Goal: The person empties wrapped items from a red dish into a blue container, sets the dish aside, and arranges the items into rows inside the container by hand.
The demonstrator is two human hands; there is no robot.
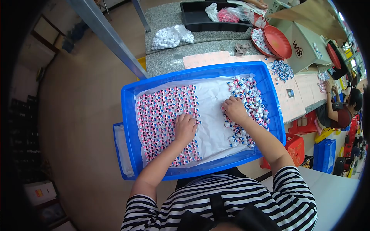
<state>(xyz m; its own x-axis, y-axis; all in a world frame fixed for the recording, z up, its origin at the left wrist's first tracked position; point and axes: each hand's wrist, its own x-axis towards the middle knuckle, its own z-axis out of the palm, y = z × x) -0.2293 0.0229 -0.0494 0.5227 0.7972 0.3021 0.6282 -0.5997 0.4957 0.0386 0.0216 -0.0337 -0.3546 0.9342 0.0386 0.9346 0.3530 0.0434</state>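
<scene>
A blue plastic tub (204, 170) lined with white sheeting (212, 115) sits in front of me. On its left side, small pink, white and blue figure-like pieces (158, 119) lie in close rows. More such pieces form a loose heap (252, 100) on the right. My left hand (185, 129) rests at the right edge of the rows, fingers bent down onto the pieces. At the heap's left edge, my right hand (235, 109) has its fingers curled together. Whatever is under either hand's fingertips is too small to make out.
Behind the tub is a granite counter (163, 63) with a bag of white pieces (172, 37), a black tray (216, 26) and red bowls (277, 41). Loose blue pieces (282, 71) lie to the right. A metal post (110, 36) rises at the left; a co-worker (339, 111) sits far right.
</scene>
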